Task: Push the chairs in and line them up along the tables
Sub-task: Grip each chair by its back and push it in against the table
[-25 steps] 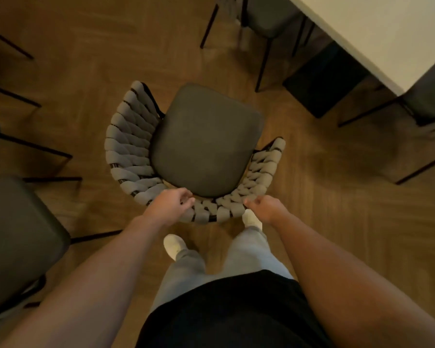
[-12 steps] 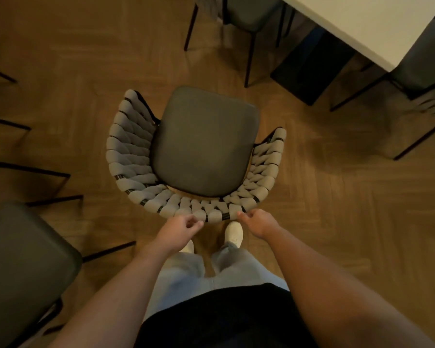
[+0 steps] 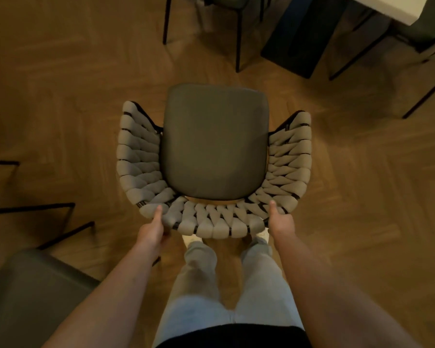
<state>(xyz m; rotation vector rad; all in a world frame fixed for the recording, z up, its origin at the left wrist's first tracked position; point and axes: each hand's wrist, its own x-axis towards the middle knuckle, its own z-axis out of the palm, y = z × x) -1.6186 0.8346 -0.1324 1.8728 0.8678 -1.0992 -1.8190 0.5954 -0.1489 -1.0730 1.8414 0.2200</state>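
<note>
A chair (image 3: 214, 146) with a dark grey seat and a curved woven light-grey backrest stands on the wooden floor directly in front of me, its seat facing away. My left hand (image 3: 152, 229) grips the backrest's left rear curve, thumb on top and fingers underneath. My right hand (image 3: 280, 222) grips the right rear curve the same way. The white table (image 3: 387, 8) shows only as a corner at the top right, well beyond the chair.
Another chair's black legs (image 3: 237, 41) stand at the top middle by the table's dark base (image 3: 299, 41). A further chair (image 3: 432, 28) sits at the top right. A grey seat (image 3: 33, 297) and black legs (image 3: 35, 207) crowd the left. My feet are behind the chair.
The chair has turned to face squarely away from me and sits closer. Both hands left the middle of the backrest and now grip its two rear curves, wider apart.
</note>
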